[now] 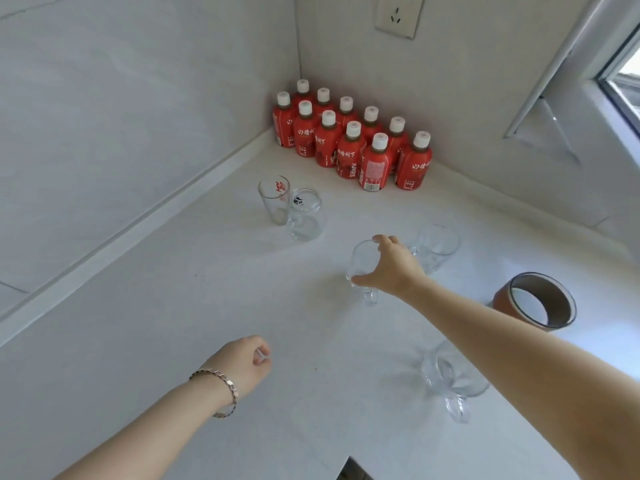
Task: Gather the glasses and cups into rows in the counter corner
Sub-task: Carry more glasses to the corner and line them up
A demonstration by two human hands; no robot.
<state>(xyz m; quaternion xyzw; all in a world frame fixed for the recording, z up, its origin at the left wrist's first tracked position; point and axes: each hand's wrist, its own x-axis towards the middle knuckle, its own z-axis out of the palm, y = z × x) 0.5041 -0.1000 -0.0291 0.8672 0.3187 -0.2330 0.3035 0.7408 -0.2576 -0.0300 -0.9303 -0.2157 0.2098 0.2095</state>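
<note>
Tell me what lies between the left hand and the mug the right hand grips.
Head view: only bare white counter between the left hand and the glass mug the right hand grips.

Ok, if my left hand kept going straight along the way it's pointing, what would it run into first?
Most likely the clear glass mug that the right hand grips by its rim; the left hand points across bare counter toward it. Depth is hard to judge from one view.
</note>
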